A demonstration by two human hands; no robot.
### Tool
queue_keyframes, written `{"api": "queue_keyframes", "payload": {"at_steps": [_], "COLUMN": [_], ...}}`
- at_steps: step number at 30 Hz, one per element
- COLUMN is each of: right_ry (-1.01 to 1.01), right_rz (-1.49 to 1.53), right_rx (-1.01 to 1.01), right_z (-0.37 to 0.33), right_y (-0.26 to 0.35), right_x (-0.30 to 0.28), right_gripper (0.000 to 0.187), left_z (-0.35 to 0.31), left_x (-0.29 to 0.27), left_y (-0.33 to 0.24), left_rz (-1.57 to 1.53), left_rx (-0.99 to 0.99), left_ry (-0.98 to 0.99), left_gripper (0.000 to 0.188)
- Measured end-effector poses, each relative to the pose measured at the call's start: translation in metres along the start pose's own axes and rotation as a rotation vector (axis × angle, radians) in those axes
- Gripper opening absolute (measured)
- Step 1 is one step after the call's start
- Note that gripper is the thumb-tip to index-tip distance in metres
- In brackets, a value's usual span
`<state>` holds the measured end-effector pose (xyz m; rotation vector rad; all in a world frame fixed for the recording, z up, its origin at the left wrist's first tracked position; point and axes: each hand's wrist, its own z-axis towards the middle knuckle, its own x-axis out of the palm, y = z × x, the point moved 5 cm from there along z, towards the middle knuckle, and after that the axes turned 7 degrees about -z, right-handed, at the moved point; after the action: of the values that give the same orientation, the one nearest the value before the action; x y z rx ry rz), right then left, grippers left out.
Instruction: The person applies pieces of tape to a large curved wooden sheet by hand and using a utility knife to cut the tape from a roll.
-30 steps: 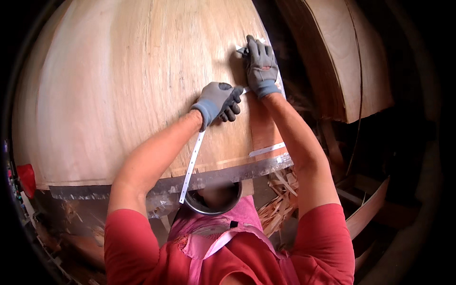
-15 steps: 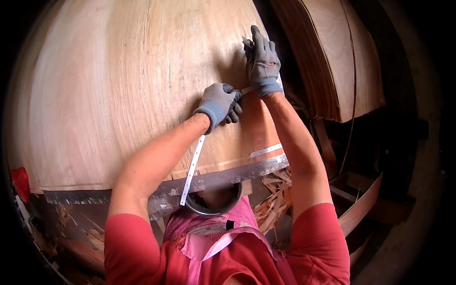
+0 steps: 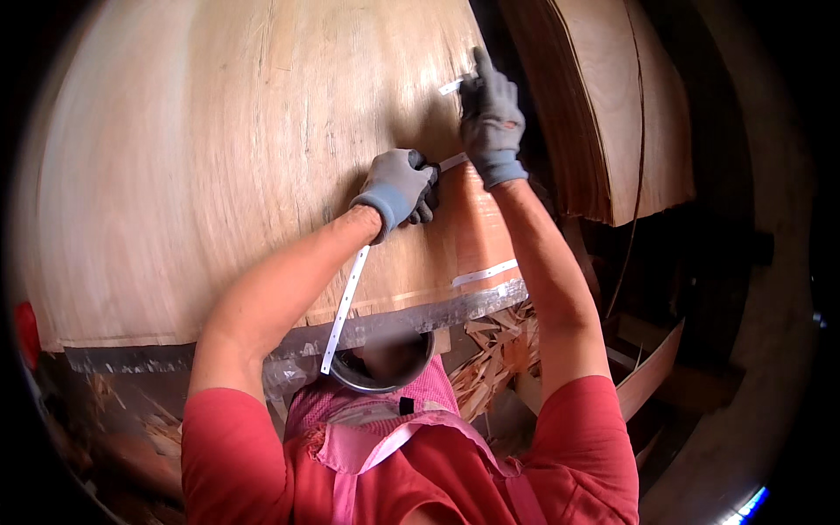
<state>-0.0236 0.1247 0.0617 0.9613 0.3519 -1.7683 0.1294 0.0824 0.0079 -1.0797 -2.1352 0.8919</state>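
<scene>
My left hand (image 3: 401, 188), in a grey glove with dark fingers, is closed on a long white paper tape strip (image 3: 345, 308) dotted with small holes. The strip's tail hangs over the near edge of the wood veneer sheet (image 3: 236, 192). My right hand (image 3: 495, 118), gloved alike, lies at the sheet's right edge with a finger stretched forward. A short tape piece (image 3: 451, 87) shows beside its fingertips. Between my hands runs another bit of tape (image 3: 453, 161), partly hidden. A further tape piece (image 3: 486, 274) lies across a redder veneer strip (image 3: 479, 232) near the front right corner.
A thick stack of veneer (image 3: 612, 114) with a cord (image 3: 640, 114) over it stands at the right, across a dark gap. Below the near edge are a round metal bowl (image 3: 385, 385) and wood scraps (image 3: 497, 363). A wooden frame (image 3: 652, 367) stands at the lower right.
My right hand has shifted slightly right, uncovering more of the short tape piece by its fingers. My left hand keeps its hold on the strip. The whole view has shifted a little.
</scene>
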Motion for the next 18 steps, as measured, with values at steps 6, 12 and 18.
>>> {"api": "queue_keyframes", "payload": {"at_steps": [6, 12, 18], "right_ry": [0.206, 0.237, 0.18], "right_rz": [-0.163, -0.132, -0.155], "right_rx": [0.023, 0.021, -0.008], "right_z": [-0.027, -0.03, -0.029], "right_y": [0.014, 0.019, 0.011], "right_x": [0.033, 0.029, 0.029], "right_gripper": [0.044, 0.035, 0.034], "left_z": [-0.001, -0.126, -0.257], "left_x": [0.011, 0.086, -0.006], "left_y": [0.004, 0.038, 0.072], "left_rz": [0.059, 0.324, -0.488], "left_rx": [0.024, 0.434, -0.196], "left_ry": [0.057, 0.338, 0.293], "left_gripper": [0.015, 0.015, 0.026]}}
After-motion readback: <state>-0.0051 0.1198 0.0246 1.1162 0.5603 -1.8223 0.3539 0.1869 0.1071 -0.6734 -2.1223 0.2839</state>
